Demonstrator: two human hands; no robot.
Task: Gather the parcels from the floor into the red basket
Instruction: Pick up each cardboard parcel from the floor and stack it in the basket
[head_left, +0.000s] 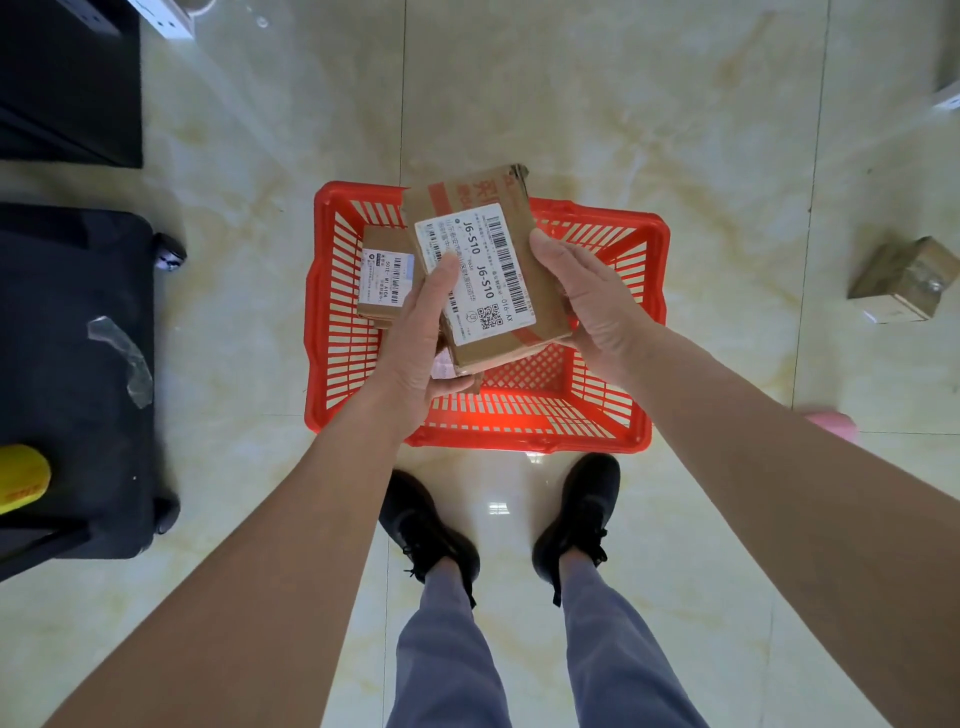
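Head view, held parcel: a flat brown cardboard parcel with a white shipping label and red tape (485, 270) is up in the air above the red slatted plastic basket (641, 332), tilted, label facing the camera.
Head view, left hand: the left hand (423, 338) grips the parcel's left edge, thumb on the label, fingers curled beneath it.
Head view, right hand: the right hand (584, 296) clamps the parcel's right edge, thumb on the top face, fingers out of sight under the box.
Head view, basket contents: a smaller brown labelled carton (384, 273) lies inside at the left wall; something more sits below the held parcel, too hidden to name.
Head view, floor: a small brown cardboard box with clear tape (904, 280) lies on the glossy cream tiles (675, 130), well apart from the basket on the right, not yet gathered.
Head view, surroundings: a black wheeled suitcase (78, 374) stands at the left; black shoes (431, 530) are just behind the basket.
Risk: released from this height and tilt, the parcel could strike the rim or land on edge against the carton.
Risk: the box on the right could be overlooked.
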